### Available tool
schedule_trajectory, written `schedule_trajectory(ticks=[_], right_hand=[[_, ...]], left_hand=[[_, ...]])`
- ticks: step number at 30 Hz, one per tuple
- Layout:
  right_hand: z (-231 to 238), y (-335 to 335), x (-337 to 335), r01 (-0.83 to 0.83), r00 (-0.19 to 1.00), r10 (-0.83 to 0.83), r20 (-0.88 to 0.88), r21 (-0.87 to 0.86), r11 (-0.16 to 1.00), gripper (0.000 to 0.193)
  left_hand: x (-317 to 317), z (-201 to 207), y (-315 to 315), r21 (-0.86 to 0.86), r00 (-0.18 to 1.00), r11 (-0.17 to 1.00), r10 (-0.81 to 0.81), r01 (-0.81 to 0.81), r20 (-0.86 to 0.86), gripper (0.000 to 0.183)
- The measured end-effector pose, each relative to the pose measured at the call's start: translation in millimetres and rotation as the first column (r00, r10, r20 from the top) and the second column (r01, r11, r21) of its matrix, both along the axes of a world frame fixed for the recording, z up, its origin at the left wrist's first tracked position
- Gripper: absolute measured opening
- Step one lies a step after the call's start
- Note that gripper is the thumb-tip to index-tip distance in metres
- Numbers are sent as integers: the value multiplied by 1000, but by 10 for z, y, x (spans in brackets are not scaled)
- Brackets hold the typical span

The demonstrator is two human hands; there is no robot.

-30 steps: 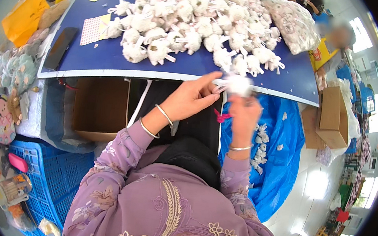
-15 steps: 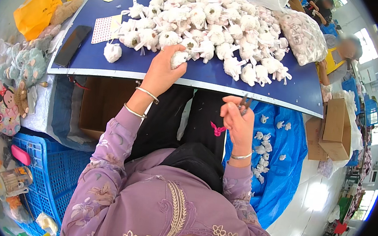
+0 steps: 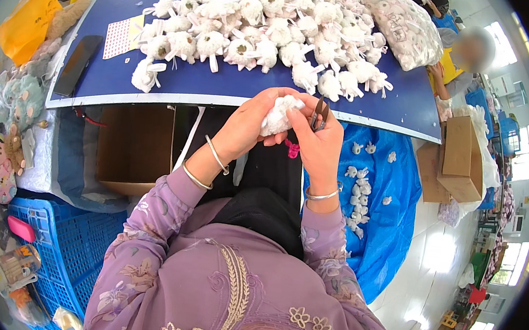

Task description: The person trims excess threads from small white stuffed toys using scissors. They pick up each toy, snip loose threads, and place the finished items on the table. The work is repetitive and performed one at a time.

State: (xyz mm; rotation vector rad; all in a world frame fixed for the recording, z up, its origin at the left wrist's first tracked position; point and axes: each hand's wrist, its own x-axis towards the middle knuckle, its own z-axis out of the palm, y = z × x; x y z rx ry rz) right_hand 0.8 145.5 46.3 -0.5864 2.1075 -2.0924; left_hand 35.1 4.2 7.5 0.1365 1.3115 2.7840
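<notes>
A bright workroom with a pale floor [image 3: 418,271] surrounds a blue counter [image 3: 221,89] trimmed in white along its near edge. The white plush toy [image 3: 275,120] is held up in both hands at that edge, a little right of its middle. Its long axis slants, one end toward the far right corner of the counter, the other back toward the person's lap; which way its face points I cannot tell. The left hand [image 3: 246,127] has its fingers curled around the toy's left side. The right hand [image 3: 321,150] has its fingers closed on small dark scissors [image 3: 319,114], with the thumb against the toy; the blades point away from the person, toward the far edge, tips slightly apart.

A heap of similar toys [image 3: 263,26] covers the counter's middle and far part, facing every which way. One loose toy [image 3: 145,76] lies near the left part of the near edge. A dark phone [image 3: 78,65] lies along the left edge, beside a dotted sheet [image 3: 119,39]. A stuffed clear bag [image 3: 407,35] rests by the right edge. Below that side, small white pieces [image 3: 359,197] lie on blue plastic sheeting [image 3: 389,233], near an open cardboard box [image 3: 465,154].
</notes>
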Motion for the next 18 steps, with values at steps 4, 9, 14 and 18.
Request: schedule_trajectory(ticks=[4, 9, 14, 18], right_hand=[[-39, 71, -24, 90, 995, -88, -43, 31, 995, 14], [-20, 125, -18, 80, 995, -82, 58, 28, 996, 16], [-68, 136, 38, 28, 989, 11, 150, -256, 966, 14], [-95, 143, 57, 29, 990, 11, 137, -282, 959, 13]], left_hand=[[82, 94, 34, 14, 998, 999, -50, 49, 43, 48], [143, 22, 62, -86, 1000, 996, -12, 10, -23, 33], [110, -40, 119, 284, 996, 955, -85, 84, -9, 23], [77, -126, 152, 389, 996, 917, -78, 89, -43, 24]])
